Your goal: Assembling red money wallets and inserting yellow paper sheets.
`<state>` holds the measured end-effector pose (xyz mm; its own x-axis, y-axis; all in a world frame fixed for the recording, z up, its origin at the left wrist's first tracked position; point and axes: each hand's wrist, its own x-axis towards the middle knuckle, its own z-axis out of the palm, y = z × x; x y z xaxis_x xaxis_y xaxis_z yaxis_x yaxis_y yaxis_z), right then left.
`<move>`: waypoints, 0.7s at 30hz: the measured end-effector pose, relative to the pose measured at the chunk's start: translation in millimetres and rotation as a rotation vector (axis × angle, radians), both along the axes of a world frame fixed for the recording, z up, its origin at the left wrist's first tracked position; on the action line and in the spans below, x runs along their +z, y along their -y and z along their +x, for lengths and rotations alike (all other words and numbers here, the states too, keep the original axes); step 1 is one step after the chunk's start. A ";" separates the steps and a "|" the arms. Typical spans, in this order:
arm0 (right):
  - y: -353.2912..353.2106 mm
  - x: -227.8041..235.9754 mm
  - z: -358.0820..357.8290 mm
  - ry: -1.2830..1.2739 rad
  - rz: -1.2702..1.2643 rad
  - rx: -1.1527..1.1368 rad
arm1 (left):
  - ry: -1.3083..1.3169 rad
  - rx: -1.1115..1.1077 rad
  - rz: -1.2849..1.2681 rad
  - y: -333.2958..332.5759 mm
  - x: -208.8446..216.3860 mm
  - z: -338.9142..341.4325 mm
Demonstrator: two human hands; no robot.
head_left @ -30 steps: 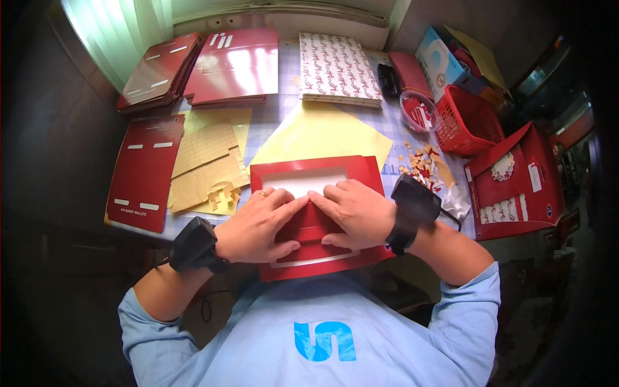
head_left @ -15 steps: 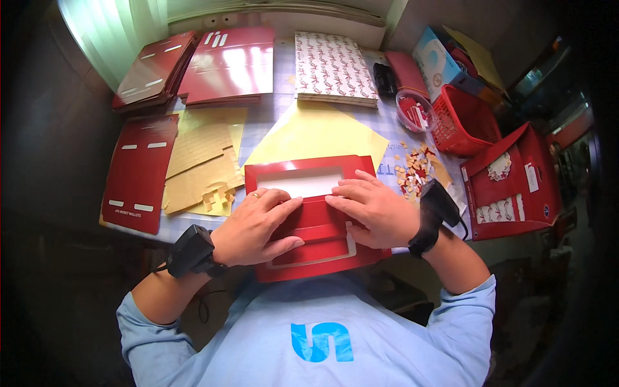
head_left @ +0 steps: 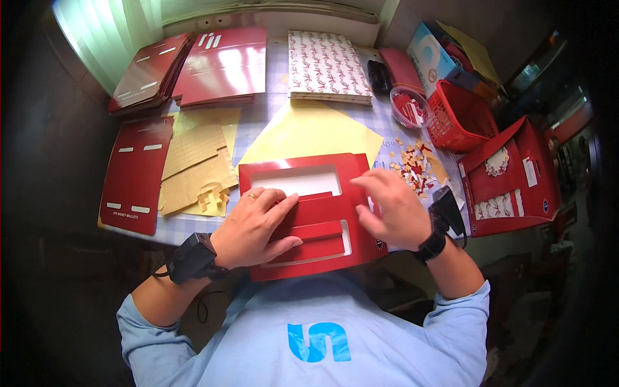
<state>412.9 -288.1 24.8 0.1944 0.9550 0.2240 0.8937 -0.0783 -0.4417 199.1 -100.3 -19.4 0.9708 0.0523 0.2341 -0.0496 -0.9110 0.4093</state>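
Note:
A red cardboard sleeve (head_left: 316, 216) with two cut-out windows lies at the table's front edge, close to my body. White shows through its far window; red flaps stand folded along both windows. My left hand (head_left: 255, 226) rests on the sleeve's left part, fingers stretched and thumb apart near the lower window. Over the right part hovers my right hand (head_left: 400, 209), its fingers curved and apart, with nothing visible in them. Under the sleeve's far edge lies a yellow sheet (head_left: 309, 132).
Red card stacks (head_left: 225, 68) and a patterned white stack (head_left: 329, 68) stand at the back. Brown cardboard pieces (head_left: 196, 161) lie left. Small paper scraps (head_left: 412, 164), a round tub (head_left: 411, 106), a red basket (head_left: 461, 119) and a red box (head_left: 506, 184) are at right.
My right hand has lifted off the sleeve and moved right, uncovering its right side and the lower window. My left hand stays on the sleeve.

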 end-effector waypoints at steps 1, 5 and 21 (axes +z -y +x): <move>6.3 3.1 1.7 -0.138 -0.063 -0.086 | -0.001 0.001 0.001 0.4 0.4 -0.4; 31.5 -6.9 11.1 -0.733 -0.218 -0.296 | 0.015 0.009 -0.009 2.1 0.4 -0.3; 2.3 -28.4 -20.4 -1.888 -0.163 -0.124 | 0.136 -0.018 -0.093 5.5 -3.9 4.1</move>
